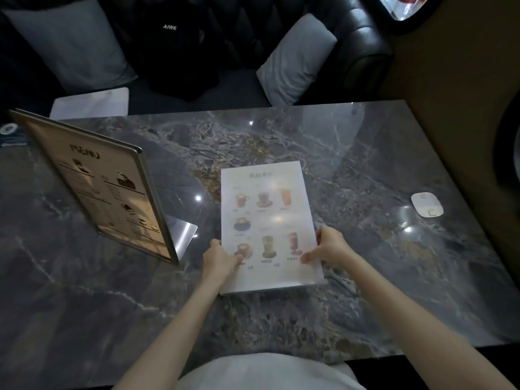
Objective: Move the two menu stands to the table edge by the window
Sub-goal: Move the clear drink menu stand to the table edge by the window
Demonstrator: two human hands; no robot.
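Note:
A clear drinks menu stand (267,209) with pictures of cups sits at the middle of the dark marble table (365,153). My left hand (222,258) grips its lower left edge and my right hand (329,246) grips its lower right edge. A second menu stand (104,190), metal-framed with "MENU" printed on it, stands upright on the left part of the table on a shiny base. Neither hand touches it.
A small white device (427,204) lies near the table's right edge. Beyond the far edge is a black sofa with two grey cushions (295,57), a black garment (174,46) and a white sheet (92,104). A bright opening (402,5) shows at top right.

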